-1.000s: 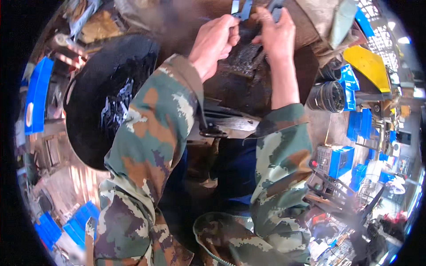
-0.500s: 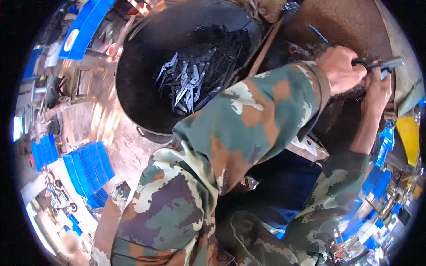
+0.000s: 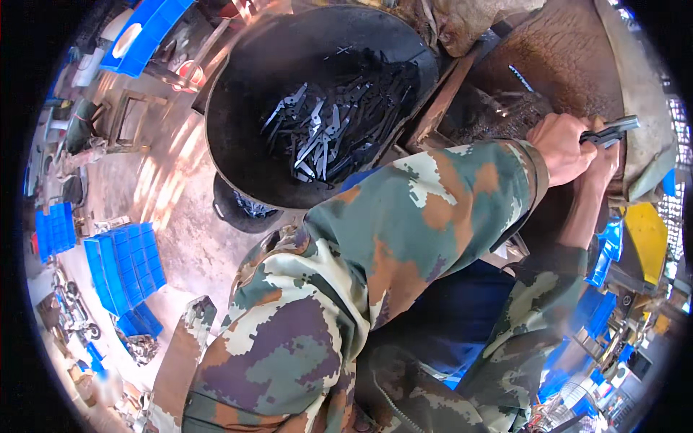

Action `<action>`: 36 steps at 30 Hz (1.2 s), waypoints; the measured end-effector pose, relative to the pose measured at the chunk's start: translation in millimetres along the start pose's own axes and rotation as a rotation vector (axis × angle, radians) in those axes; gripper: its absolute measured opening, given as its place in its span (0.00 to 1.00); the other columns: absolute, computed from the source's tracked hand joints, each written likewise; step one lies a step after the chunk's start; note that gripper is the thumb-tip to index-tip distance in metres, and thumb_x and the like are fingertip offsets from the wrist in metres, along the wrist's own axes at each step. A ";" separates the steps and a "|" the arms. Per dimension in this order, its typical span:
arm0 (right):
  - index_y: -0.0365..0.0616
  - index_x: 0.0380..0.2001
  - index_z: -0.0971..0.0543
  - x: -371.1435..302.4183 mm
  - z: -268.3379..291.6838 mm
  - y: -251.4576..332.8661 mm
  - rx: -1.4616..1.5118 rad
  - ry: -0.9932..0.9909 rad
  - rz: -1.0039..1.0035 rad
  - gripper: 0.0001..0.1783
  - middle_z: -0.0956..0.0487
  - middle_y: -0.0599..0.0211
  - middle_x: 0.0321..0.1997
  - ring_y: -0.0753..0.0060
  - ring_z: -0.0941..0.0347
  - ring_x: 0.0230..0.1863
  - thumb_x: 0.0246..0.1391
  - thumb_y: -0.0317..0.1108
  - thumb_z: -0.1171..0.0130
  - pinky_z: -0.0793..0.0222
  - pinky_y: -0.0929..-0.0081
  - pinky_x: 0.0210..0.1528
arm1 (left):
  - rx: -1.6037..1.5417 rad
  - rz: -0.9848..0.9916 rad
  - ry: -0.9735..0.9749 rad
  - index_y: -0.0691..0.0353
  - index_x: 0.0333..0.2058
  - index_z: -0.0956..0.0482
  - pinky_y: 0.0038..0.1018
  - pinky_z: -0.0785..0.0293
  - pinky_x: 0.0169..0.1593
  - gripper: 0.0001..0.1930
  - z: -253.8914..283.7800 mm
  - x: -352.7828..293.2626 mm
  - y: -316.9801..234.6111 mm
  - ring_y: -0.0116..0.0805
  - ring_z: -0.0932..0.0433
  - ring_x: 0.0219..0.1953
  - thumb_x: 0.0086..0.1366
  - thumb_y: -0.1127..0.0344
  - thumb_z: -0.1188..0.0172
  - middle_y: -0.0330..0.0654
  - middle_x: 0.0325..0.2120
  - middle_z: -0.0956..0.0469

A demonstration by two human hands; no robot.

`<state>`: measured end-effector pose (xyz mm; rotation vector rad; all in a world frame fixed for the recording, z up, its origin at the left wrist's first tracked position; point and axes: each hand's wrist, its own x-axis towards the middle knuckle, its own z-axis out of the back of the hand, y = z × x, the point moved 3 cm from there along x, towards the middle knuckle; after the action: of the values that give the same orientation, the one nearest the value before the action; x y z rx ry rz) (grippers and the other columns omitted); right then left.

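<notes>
Both hands grip one flat metal blade piece at the workbench.
Left hand fingers clamp its near end; right hand mostly hidden, grip unclear. Part looks stiff, thin, sharp-edged: hold by flats.

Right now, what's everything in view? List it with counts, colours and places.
black basin: one, black, upper centre
metal blanks: many, grey, heaped in the basin
metal tool: one, grey, upper right, held in both hands
worn work block: one, brown, upper right
blue crates: several, blue, stacked on the floor at left
yellow part: one, yellow, right edge
left hand: grip closed on the tool
right hand: on the tool, mostly hidden
</notes>
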<state>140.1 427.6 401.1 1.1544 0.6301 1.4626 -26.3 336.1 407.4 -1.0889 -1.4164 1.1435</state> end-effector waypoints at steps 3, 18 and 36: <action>0.37 0.43 0.24 -21.6 1.8 9.7 0.070 -0.080 -0.098 0.10 0.18 0.63 0.34 0.74 0.23 0.31 0.60 0.31 0.45 0.24 0.76 0.34 | 0.092 -0.003 0.010 0.65 0.39 0.17 0.42 0.23 0.45 0.18 0.9 -3.2 -1.3 0.56 0.19 0.37 0.55 0.58 0.42 0.59 0.30 0.20; 0.40 0.42 0.21 -186.1 34.8 62.1 -0.273 0.642 0.431 0.19 0.20 0.57 0.49 0.63 0.22 0.47 0.44 0.27 0.29 0.26 0.71 0.46 | 0.410 -0.146 0.212 0.64 0.32 0.16 0.27 0.28 0.37 0.17 39.4 12.6 18.1 0.27 0.24 0.27 0.61 0.53 0.39 0.37 0.24 0.19; 0.34 0.41 0.21 -174.3 48.1 59.1 0.087 0.408 -0.466 0.10 0.18 0.62 0.38 0.82 0.27 0.26 0.58 0.28 0.43 0.30 0.78 0.24 | 0.819 -0.036 0.615 0.55 0.41 0.16 0.43 0.25 0.43 0.14 50.2 24.4 87.1 0.55 0.20 0.37 0.60 0.58 0.42 0.52 0.30 0.19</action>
<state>142.4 238.1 417.0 0.7038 1.1695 1.2745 -73.5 368.1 321.1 -0.7075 -0.4055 1.0759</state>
